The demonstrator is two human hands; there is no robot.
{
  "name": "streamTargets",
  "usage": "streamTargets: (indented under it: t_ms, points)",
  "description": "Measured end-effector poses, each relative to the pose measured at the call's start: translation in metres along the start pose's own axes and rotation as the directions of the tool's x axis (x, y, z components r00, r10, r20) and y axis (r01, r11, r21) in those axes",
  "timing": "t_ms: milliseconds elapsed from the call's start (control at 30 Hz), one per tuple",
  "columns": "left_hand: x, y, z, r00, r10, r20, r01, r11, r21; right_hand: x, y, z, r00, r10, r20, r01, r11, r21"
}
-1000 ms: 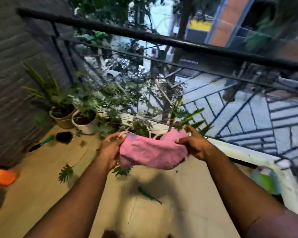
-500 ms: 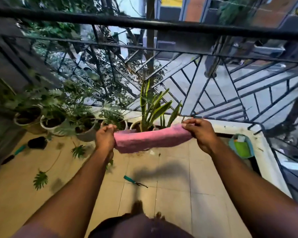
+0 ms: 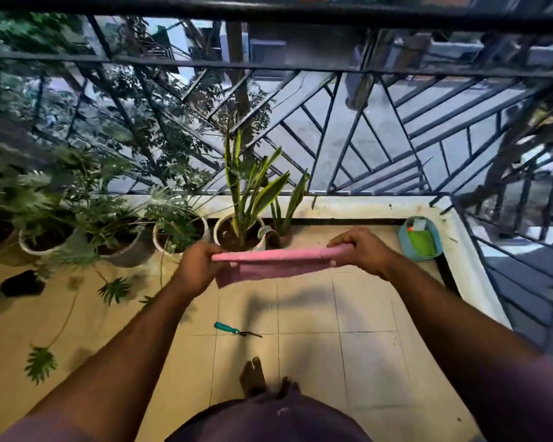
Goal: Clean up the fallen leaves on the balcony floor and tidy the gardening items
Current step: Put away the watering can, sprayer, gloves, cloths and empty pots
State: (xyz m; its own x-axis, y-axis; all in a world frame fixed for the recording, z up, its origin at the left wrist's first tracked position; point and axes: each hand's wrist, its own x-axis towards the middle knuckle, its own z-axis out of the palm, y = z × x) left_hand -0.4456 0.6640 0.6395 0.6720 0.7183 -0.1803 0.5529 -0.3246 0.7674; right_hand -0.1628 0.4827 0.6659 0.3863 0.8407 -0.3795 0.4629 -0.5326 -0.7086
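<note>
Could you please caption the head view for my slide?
Both hands, left and right, stretch a pink cloth above the balcony floor.

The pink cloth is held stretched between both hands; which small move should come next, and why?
Probably fold the pink cloth once more, bringing the right hand to the left hand: it is stretched flat, already doubled, with both ends pinched.

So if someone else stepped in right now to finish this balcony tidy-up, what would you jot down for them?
Left hand and right hand each grip one end of the pink cloth, stretched flat above the floor tiles.
Fallen leaves lie on the left side of the floor, not yet picked up.
A green-handled tool lies mid-floor; a second tool lies at the far left.
The blue tub sits in the right corner.
Left: put down the cloth, gather leaves, collect tools.
</note>
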Motion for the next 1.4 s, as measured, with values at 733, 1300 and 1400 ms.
streamTargets:
  t_ms: [733, 1300, 1400]
  points:
    - [0.034, 0.083, 0.081, 0.923, -0.341, 0.181, 0.372, 0.663, -0.649, 0.016, -0.054, 0.056, 0.966, 0.258, -0.019, -0.128, 0.538, 0.833]
    - [0.121, 0.265, 0.215, 0.785, 0.058, 0.617, 0.500, 0.528, -0.687, -0.029, 0.137, -0.132, 0.941, 0.276, -0.197, 0.058, 0.441, 0.896]
    - [0.141, 0.298, 0.262, 0.778, 0.089, 0.622, 0.484, 0.546, -0.683, -0.032, 0.181, -0.175, 0.920, 0.330, -0.211, 0.095, 0.333, 0.938]
